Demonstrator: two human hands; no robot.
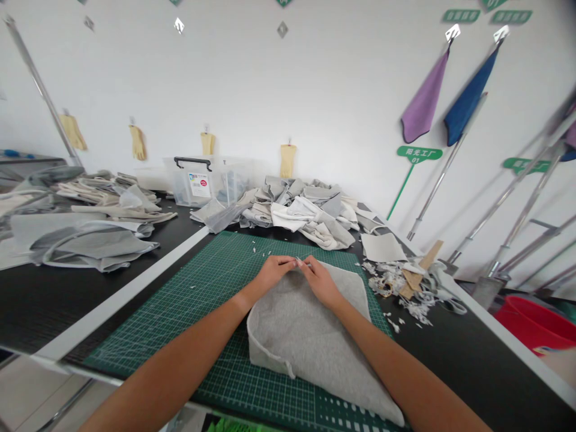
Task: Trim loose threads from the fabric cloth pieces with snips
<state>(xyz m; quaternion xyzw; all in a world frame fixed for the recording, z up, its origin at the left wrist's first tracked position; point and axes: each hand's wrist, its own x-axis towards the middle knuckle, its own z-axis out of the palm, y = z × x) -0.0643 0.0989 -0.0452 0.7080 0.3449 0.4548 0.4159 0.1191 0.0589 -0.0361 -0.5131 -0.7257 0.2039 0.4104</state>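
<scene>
A folded piece of grey fabric (310,336) lies on the green cutting mat (189,300), with a raised seam along its left side. At the fabric's far edge, my left hand (275,270) and my right hand (318,279) meet, fingertips nearly touching. Both hands are closed in a pinch on that edge. Something small and whitish shows between the fingertips, too small to name. My right forearm passes over the right part of the fabric.
Grey and white fabric pieces (306,207) are heaped behind the mat, beside a clear plastic bin (193,180). More fabric (90,237) is stacked at left. Scraps (405,288) lie at right, near a red bucket (535,324). Mop poles (441,174) lean against the wall.
</scene>
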